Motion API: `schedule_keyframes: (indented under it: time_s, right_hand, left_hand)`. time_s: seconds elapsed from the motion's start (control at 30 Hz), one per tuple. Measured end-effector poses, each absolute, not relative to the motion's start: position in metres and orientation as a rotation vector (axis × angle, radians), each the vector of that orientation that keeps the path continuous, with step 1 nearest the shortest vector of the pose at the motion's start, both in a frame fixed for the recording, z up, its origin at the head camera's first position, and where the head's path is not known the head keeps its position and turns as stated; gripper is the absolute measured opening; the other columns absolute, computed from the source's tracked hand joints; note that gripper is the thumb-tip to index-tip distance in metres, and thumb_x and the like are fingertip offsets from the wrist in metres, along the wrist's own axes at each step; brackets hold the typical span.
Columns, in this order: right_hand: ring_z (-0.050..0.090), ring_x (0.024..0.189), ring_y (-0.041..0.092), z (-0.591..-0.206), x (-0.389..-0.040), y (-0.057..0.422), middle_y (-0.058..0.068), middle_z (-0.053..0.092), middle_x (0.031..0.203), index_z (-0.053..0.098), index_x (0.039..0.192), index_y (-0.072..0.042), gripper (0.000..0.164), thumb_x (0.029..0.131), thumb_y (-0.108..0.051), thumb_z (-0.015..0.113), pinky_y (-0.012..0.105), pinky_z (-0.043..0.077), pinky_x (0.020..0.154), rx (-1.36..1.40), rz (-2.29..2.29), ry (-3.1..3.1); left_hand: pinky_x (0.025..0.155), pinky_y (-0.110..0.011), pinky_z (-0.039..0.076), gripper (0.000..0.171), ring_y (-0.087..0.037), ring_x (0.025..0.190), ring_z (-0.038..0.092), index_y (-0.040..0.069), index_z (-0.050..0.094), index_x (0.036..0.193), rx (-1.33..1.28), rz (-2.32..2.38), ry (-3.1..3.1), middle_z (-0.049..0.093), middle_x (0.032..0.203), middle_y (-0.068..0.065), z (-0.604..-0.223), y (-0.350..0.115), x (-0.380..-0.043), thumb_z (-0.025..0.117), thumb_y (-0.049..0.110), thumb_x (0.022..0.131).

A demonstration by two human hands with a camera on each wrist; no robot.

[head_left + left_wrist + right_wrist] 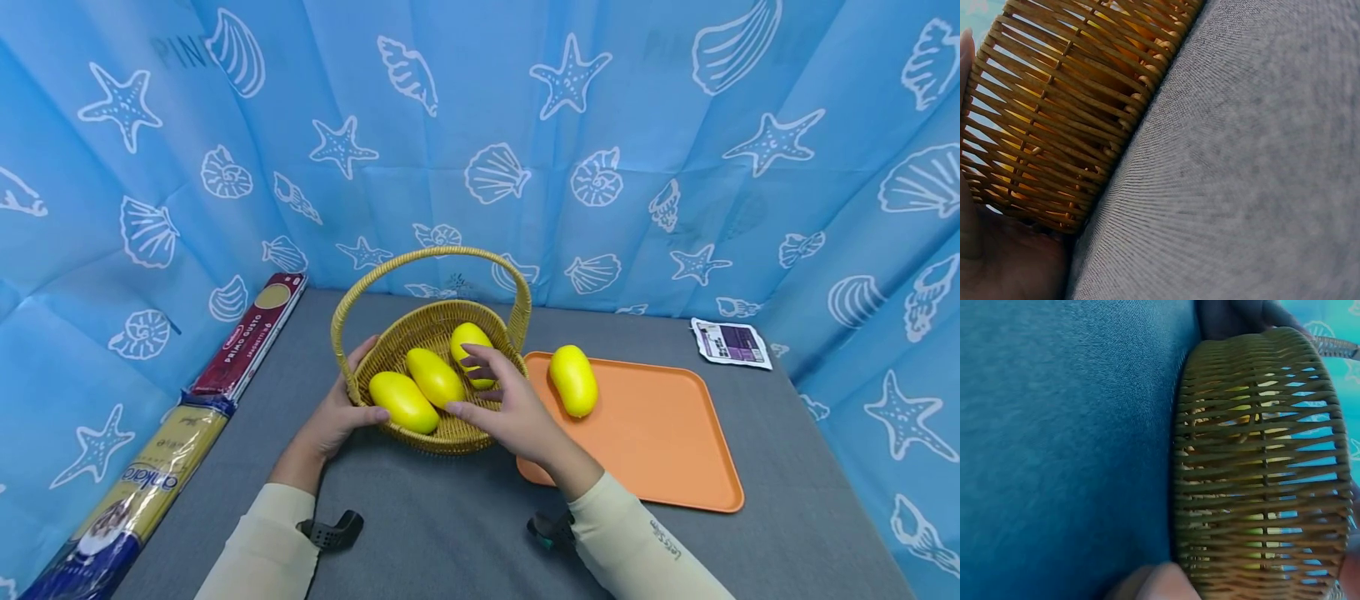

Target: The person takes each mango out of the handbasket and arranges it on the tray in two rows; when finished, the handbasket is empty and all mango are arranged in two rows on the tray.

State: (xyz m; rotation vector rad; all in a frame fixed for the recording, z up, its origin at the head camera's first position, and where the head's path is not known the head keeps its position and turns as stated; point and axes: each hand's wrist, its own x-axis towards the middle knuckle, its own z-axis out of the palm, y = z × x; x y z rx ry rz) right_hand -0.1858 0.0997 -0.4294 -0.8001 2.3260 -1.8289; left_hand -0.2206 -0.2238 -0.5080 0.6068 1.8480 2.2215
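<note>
A woven wicker basket (450,442) with a tall arched handle stands on the grey cloth, holding three yellow mangoes: one at the front left (403,402), a middle mango (435,377), and another at the back right (471,335). My left hand (341,414) grips the basket's left side, thumb over the rim by the front mango. My right hand (510,404) hovers over the basket's right side, its fingers spread and partly covering the back-right mango. Wicker wall (1054,112) fills much of the left wrist view; the right wrist view shows the basket's front (1260,475).
Right of the basket lies an orange tray (645,433) with another yellow mango (573,381) on it. A white and purple packet (731,343) sits at the back right. Spaghetti packs, one red (251,337) and one yellow-blue (142,483), line the left edge. A blue curtain hangs behind.
</note>
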Motion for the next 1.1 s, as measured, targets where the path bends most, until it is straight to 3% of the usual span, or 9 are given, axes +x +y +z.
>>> schedule_keyframes:
  time_s: [0.2,0.4,0.63,0.83,1.1]
  right_hand:
    - [0.054,0.139,0.041,-0.431,-0.197,0.086,0.009,0.054,0.153,0.041,0.166,-0.013,0.082,0.097,-0.018,0.086,0.063,0.047,0.108,-0.825,-1.767,2.353]
    - [0.052,0.140,0.038,-0.431,-0.209,0.075,0.016,0.051,0.155,0.041,0.166,-0.008,0.080,0.099,-0.018,0.083,0.059,0.047,0.111,-0.829,-1.669,2.406]
    - [0.050,0.142,0.029,-0.431,-0.218,0.065,0.014,0.052,0.158,0.042,0.166,-0.010,0.078,0.101,-0.032,0.079,0.051,0.041,0.116,-0.757,-1.427,2.511]
    - [0.043,0.149,0.026,-0.433,-0.224,0.059,0.010,0.043,0.168,0.039,0.169,-0.011,0.079,0.105,-0.041,0.073,0.049,0.036,0.119,-0.695,-1.199,2.553]
    - [0.053,0.138,0.029,-0.435,-0.224,0.051,0.016,0.049,0.160,0.042,0.167,-0.011,0.072,0.107,-0.037,0.072,0.050,0.045,0.111,-0.599,-1.019,2.644]
  left_hand:
    - [0.117,-0.031,0.035,0.109,-0.038,0.151,0.033,0.022,0.014,0.176,0.591,2.223,1.847,0.025,0.175,-0.023,-0.508,-0.223,-0.221,0.082,0.002,0.093]
    - [0.116,-0.032,0.036,0.108,-0.031,0.149,0.038,0.024,0.015,0.176,0.573,2.223,1.844,0.025,0.174,-0.023,-0.508,-0.223,-0.220,0.081,0.001,0.094]
    - [0.115,-0.031,0.038,0.108,-0.029,0.148,0.040,0.025,0.015,0.176,0.553,2.213,1.861,0.027,0.174,-0.022,-0.507,-0.223,-0.219,0.083,0.004,0.094]
    - [0.115,-0.031,0.037,0.107,-0.030,0.148,0.039,0.024,0.014,0.176,0.568,2.206,1.864,0.027,0.174,-0.023,-0.506,-0.223,-0.219,0.082,0.007,0.096]
    - [0.116,-0.031,0.035,0.107,-0.041,0.153,0.031,0.026,0.016,0.176,0.552,2.218,1.849,0.026,0.175,-0.021,-0.506,-0.222,-0.219,0.081,0.002,0.095]
